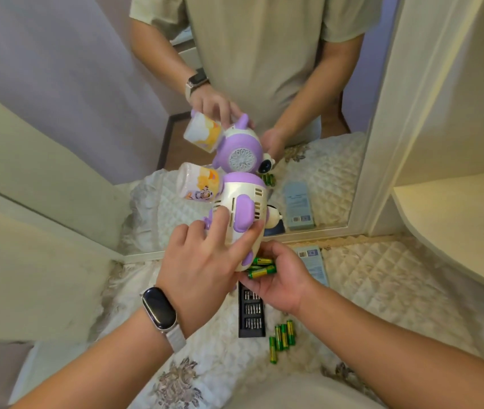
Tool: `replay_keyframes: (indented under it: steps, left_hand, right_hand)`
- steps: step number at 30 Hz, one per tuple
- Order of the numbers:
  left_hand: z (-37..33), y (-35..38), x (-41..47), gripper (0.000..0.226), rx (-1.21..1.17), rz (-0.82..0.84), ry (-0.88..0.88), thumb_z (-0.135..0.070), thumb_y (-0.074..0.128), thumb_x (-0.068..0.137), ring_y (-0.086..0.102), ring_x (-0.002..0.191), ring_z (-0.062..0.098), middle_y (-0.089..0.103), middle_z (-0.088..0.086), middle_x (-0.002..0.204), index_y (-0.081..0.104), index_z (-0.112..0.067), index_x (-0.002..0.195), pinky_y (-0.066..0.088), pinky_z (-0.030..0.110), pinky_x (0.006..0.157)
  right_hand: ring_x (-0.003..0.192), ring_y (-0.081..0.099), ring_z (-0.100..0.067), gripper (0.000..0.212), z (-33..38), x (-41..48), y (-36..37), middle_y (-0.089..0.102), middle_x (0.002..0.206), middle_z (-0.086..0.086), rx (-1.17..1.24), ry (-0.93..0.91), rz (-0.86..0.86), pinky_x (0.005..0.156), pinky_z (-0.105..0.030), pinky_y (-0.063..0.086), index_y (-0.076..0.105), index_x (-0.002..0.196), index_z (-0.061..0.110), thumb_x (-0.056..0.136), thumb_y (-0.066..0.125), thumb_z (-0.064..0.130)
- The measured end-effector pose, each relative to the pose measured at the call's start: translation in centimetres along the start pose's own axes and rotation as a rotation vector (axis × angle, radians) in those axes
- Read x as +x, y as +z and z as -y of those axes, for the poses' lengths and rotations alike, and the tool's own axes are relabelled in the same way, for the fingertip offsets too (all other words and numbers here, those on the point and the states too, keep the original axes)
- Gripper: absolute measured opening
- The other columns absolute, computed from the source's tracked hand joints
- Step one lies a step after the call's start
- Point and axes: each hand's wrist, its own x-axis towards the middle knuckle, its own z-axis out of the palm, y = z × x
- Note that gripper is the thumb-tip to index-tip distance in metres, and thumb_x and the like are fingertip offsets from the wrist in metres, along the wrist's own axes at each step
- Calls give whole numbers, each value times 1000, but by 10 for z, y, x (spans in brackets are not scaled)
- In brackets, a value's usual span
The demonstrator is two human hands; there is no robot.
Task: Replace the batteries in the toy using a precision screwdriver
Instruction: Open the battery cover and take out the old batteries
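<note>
1. Your left hand (205,261) is wrapped around the toy (240,214) and holds it up in front of the mirror (264,69), fingers spread over its cream and purple shell. The grip looks loose at the lower end; if the toy rolls in your palm it could slip down onto the bed (382,276).

2. Your right hand (282,276) sits just below the toy, cupped and closed around a few green batteries (261,271). Several at once are easy to lose: tilt the palm and one may drop out and roll across the quilt.

3. More batteries of the same look, the loose batteries (282,338), lie on the bed below the toy, just beside the bit case (251,311). Both lots look alike, so old and new could get mixed. Keep them well apart.

4. The battery opening is hidden behind your hands, so I cannot tell whether it is open or which way the contacts face. Check polarity before pushing anything in.

5. The clear cup (199,181) on the toy's far side juts toward the mirror; swinging the toy could knock it against the glass.

6. No screwdriver or cover screw is visible; small screws vanish easily in quilted fabric.
</note>
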Motion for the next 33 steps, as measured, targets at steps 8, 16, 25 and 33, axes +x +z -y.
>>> replay_keyframes:
  steps: [8, 16, 25, 33]
  left_hand:
    - [-2, 10, 1, 82, -129, -36, -51, -49, 76, 64, 58, 73, 32, 56, 15, 121, 48, -36, 140, 43, 40, 63]
    - [-5, 78, -40, 91, -736, -51, -426, -72, 67, 61, 60, 84, 21, 43, 5, 131, 39, -43, 144, 56, 43, 73]
    - [-17, 156, -106, 92, -925, -19, -679, -68, 68, 60, 57, 88, 17, 39, -1, 131, 30, -53, 143, 57, 44, 79]
    - [-6, 224, -135, 91, -964, 78, -894, -71, 64, 58, 60, 100, 28, 38, 2, 134, 43, -40, 141, 57, 47, 84]
  right_hand:
    - [89, 71, -31, 27, 3, -1, 0, 71, 101, -20, -13, -2, 52, 80, -41, 58, 65, 112, -1, 93, 54, 15]
    - [67, 70, -27, 16, -1, -3, -16, 68, 93, -22, -187, 22, -124, 45, -25, 55, 63, 102, -2, 93, 59, 11]
    - [57, 65, -23, 19, -9, 10, -26, 61, 81, -17, -410, 75, -318, 37, -23, 47, 59, 103, 3, 88, 62, 14]
    - [53, 61, -19, 7, -17, 26, -26, 63, 52, -7, -527, 79, -450, 32, -17, 36, 57, 90, 8, 91, 60, 14]
